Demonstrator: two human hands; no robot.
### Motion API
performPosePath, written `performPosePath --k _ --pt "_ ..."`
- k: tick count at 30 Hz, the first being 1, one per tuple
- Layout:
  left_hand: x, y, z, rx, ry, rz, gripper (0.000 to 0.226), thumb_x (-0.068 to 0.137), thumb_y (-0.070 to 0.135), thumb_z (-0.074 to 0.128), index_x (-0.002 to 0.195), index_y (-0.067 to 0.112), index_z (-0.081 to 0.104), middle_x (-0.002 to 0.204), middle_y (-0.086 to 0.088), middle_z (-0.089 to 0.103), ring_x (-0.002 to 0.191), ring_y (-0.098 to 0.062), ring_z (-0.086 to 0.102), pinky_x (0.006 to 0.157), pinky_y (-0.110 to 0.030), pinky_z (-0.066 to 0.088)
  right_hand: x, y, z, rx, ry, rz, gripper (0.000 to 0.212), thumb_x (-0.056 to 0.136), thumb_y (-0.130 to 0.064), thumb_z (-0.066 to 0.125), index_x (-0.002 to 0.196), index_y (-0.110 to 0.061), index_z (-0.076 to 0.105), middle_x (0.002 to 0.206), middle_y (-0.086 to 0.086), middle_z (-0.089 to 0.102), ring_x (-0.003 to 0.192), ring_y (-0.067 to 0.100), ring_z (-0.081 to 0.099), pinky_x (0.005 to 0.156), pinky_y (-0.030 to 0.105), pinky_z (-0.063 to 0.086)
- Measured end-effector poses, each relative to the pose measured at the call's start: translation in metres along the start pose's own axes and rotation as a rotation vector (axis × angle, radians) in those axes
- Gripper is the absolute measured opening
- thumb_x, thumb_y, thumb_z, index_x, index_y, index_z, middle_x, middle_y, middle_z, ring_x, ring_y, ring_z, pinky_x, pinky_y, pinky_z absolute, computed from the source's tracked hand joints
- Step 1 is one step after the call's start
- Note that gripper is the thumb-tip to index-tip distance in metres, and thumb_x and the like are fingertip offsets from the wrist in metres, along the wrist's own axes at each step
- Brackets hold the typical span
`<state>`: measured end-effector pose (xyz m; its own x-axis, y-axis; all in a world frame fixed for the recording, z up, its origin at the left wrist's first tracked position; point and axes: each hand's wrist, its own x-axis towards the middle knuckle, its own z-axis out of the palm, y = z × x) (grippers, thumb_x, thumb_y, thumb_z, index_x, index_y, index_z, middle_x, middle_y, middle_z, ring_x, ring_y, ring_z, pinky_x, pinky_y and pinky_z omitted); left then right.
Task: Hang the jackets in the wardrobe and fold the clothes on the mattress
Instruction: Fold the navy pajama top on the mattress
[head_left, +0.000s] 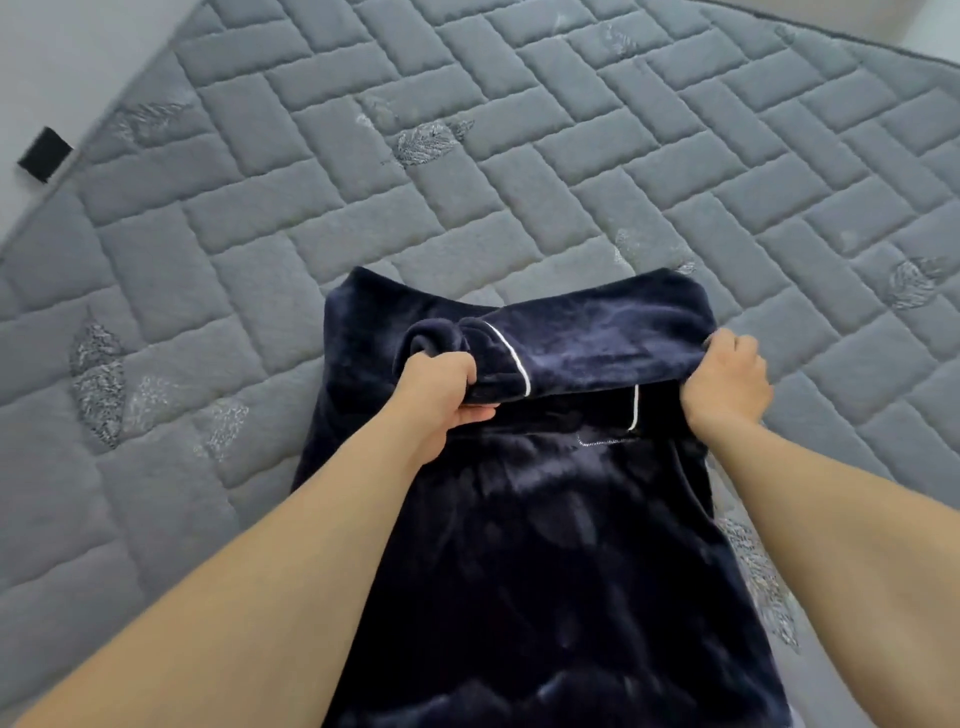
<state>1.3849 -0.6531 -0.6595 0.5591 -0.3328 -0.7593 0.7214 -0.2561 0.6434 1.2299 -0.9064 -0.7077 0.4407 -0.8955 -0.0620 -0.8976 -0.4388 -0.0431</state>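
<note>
Navy plush, with thin white piping, the garment (545, 519) lies on the grey quilted mattress (467, 182), its long axis running from the near edge toward the far side. Its far end is folded back into a band lying left to right across the body. The left hand (441, 389) has its fingers curled tight around the bunched left end of that band; the right hand (724, 382) grips the right end. A small black tag (44, 153) sits at the mattress's far-left edge

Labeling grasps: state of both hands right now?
Left hand: closed, gripping bunched fabric of the navy garment.
Right hand: closed, gripping the garment's folded right edge.
</note>
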Motion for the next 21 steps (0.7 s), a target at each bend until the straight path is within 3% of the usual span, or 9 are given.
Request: performPosePath --k 2,4,7,10,12,14,16,18,21 --pt "0.004 0.006 0.003 0.014 0.098 0.029 0.039 0.087 -0.003 0.046 0.123 0.011 0.048 0.106 -0.011 0.058 0.084 -0.03 0.066 0.055 -0.032 0.059 0.005 0.014 -0.009 -0.187 0.015 -0.104 0.03 0.087 0.004 0.049 0.117 -0.002 0.048 0.119 0.023 0.046 0.105 0.043 0.05 0.082 0.048 0.044" --pt "0.014 0.015 -0.011 0.071 0.248 0.049 0.035 0.088 -0.001 0.047 0.12 0.014 0.05 0.091 -0.004 0.056 0.078 -0.028 0.062 0.051 -0.031 0.057 -0.002 0.025 -0.016 -0.423 0.012 -0.412 0.028 0.083 0.001 0.052 0.111 -0.005 0.05 0.108 0.019 0.049 0.093 0.039 0.053 0.073 0.045 0.042" --pt "0.027 0.018 -0.042 0.345 0.395 0.067 0.039 0.082 0.001 0.045 0.118 0.008 0.057 0.082 -0.001 0.055 0.072 -0.024 0.056 0.067 -0.039 0.057 -0.034 0.016 -0.016 -0.557 -0.088 -0.682 0.035 0.069 -0.011 0.062 0.103 -0.01 0.053 0.099 0.013 0.05 0.085 0.032 0.051 0.068 0.041 0.037" --pt "0.028 0.009 -0.055 0.375 0.415 0.026 0.057 0.077 0.009 0.051 0.133 0.016 0.042 0.103 -0.005 0.057 0.083 -0.024 0.055 0.069 -0.037 0.047 -0.052 -0.003 -0.013 -0.384 -0.08 -0.815 0.035 0.064 -0.033 0.066 0.086 -0.005 0.061 0.098 0.014 0.055 0.086 0.033 0.052 0.078 0.042 0.04" --pt "0.033 0.005 -0.052 0.452 0.563 0.158 0.076 0.072 0.019 0.056 0.142 0.019 0.027 0.135 -0.011 0.046 0.111 -0.033 0.051 0.087 -0.045 0.047 -0.038 -0.019 -0.011 -0.195 0.049 -0.89 0.039 0.076 -0.042 0.057 0.088 -0.006 0.064 0.111 0.014 0.058 0.101 0.036 0.054 0.094 0.046 0.036" --pt "0.04 0.001 -0.04 0.913 0.626 0.416 0.093 0.066 0.024 0.058 0.147 0.027 0.013 0.155 -0.008 0.017 0.14 -0.036 0.022 0.108 -0.06 0.028 -0.017 -0.04 -0.006 -0.056 0.098 -0.813 0.047 0.085 -0.046 0.049 0.112 -0.01 0.061 0.135 0.016 0.049 0.126 0.038 0.045 0.111 0.053 0.021" --pt "0.051 -0.004 -0.023 1.33 0.442 0.504 0.104 0.066 0.026 0.056 0.148 0.04 -0.006 0.158 0.005 -0.014 0.147 -0.028 -0.012 0.107 -0.075 0.002 -0.002 -0.057 0.008 -0.049 -0.014 -0.636 0.063 0.093 -0.057 0.037 0.144 -0.02 0.04 0.158 0.014 0.023 0.147 0.035 0.016 0.117 0.055 -0.007" --pt "0.07 -0.015 -0.022 1.569 0.284 0.37 0.108 0.075 0.03 0.057 0.146 0.045 -0.024 0.155 0.007 -0.034 0.143 -0.026 -0.033 0.097 -0.081 -0.012 -0.002 -0.058 0.033 -0.131 -0.126 -0.532 0.073 0.094 -0.066 0.022 0.155 -0.027 0.015 0.164 0.011 0.001 0.15 0.032 -0.006 0.115 0.057 -0.018" --pt "0.097 -0.034 -0.043 1.577 0.241 0.118 0.123 0.08 0.035 0.066 0.131 0.053 -0.045 0.149 0.009 -0.048 0.138 -0.018 -0.044 0.093 -0.085 -0.009 -0.014 -0.052 0.068 -0.167 -0.1 -0.506 0.073 0.094 -0.065 0.021 0.157 -0.029 0.013 0.164 0.013 0.003 0.151 0.033 -0.004 0.118 0.058 -0.009"
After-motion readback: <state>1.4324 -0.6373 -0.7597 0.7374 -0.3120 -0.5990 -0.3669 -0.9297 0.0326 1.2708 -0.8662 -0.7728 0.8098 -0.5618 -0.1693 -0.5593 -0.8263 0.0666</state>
